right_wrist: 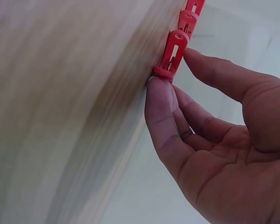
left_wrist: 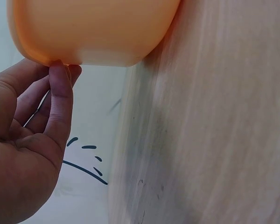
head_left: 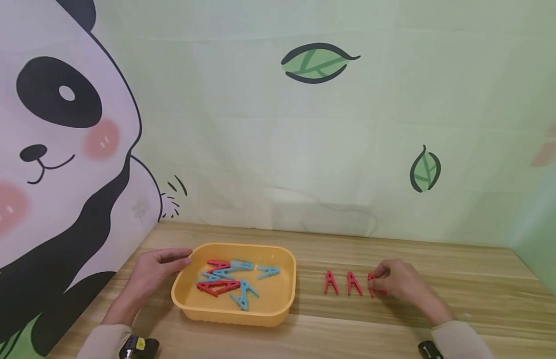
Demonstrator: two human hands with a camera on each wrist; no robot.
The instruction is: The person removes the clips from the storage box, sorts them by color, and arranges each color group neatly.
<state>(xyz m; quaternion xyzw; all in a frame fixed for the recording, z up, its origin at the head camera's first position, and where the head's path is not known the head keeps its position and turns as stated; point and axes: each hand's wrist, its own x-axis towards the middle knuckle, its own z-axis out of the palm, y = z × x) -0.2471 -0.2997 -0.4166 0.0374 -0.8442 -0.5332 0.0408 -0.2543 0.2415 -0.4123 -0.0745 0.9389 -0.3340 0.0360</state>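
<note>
In the head view, my left hand (head_left: 149,273) holds the left rim of a yellow plastic basin (head_left: 236,319). The left wrist view has its fingertips bunched right at the basin's edge (left_wrist: 93,42). Inside lie several clothespins, some red (head_left: 218,287), some blue (head_left: 244,294). To the right, two red clothespins, one (head_left: 330,283) and another (head_left: 354,283), stand apart in a row on the table. At the row's right end my right hand (head_left: 401,281) pinches a third red clothespin (right_wrist: 173,50) between thumb and finger, its legs partly covered by the fingertips.
The wooden table (head_left: 349,334) runs back to a pale green printed wall cloth (head_left: 323,149). A large panda drawing (head_left: 58,124) fills the left side. Each wrist wears a dark strapped device, such as the left one (head_left: 139,346).
</note>
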